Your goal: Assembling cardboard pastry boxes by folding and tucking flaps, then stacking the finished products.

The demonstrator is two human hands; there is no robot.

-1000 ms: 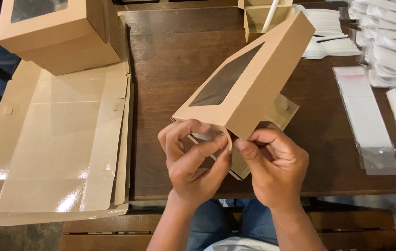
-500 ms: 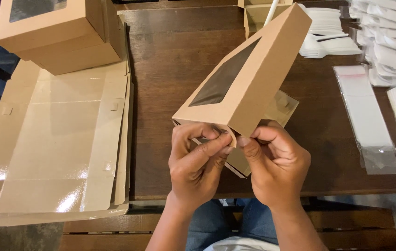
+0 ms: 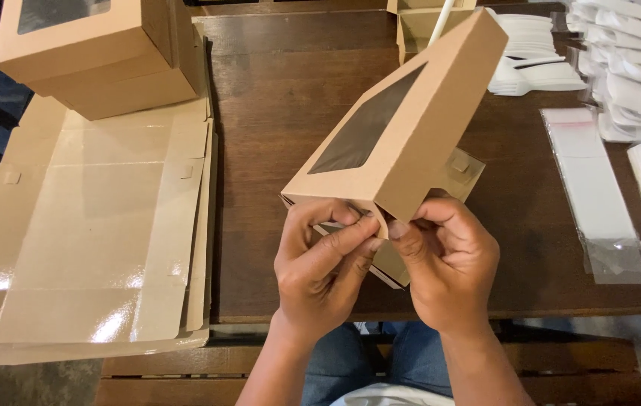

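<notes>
Dark wooden table; flat cardboard sheets overhang its left edge, with assembled boxes on their far end and plastic sleeves at the right edge. I hold a kraft window box tilted above the near edge. My left hand and right hand both pinch its lower corner flap, fingertips nearly touching.
</notes>
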